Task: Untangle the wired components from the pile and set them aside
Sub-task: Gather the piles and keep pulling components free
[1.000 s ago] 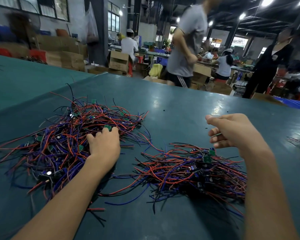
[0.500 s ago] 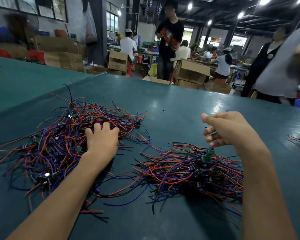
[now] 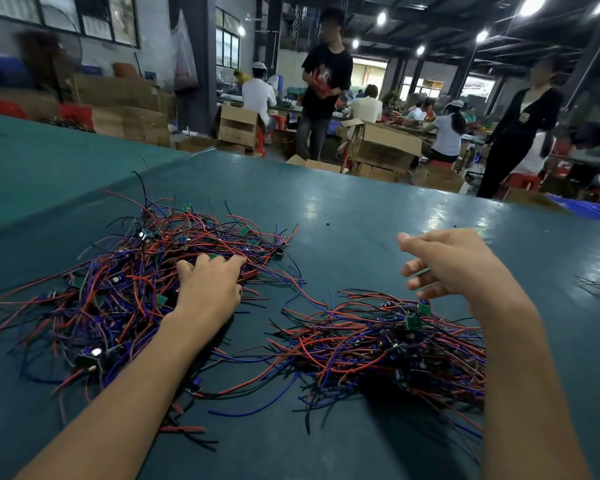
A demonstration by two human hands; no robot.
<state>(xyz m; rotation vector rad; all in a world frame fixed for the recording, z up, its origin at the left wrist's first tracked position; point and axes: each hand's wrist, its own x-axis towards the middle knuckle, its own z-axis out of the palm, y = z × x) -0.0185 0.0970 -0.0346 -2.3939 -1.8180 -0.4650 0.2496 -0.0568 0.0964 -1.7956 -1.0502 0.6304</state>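
1. Presses the spread, straight fingers (image 3: 201, 264) of the left hand (image 3: 208, 289) down into the tangled pile (image 3: 111, 289) of red, blue and black wired boards, left on the green table (image 3: 361, 216)
2. Curls the right hand (image 3: 458, 265) round a thin pale strand (image 3: 425, 270), raised over the smaller heap (image 3: 378, 341) at right
3. Shows cardboard boxes (image 3: 385, 143) beyond the table

The left forearm (image 3: 136, 386) extends forward from the lower left edge. The left hand (image 3: 208, 289) lies palm down, fingers spread and nearly straight, with the fingertips pressing on the wire pile (image 3: 118, 289). The right forearm (image 3: 520, 375) rises from the lower right edge. The right hand (image 3: 454, 265) hovers off the surface, its fingers (image 3: 414, 268) curled inward and pinching a thin strand (image 3: 426, 270).
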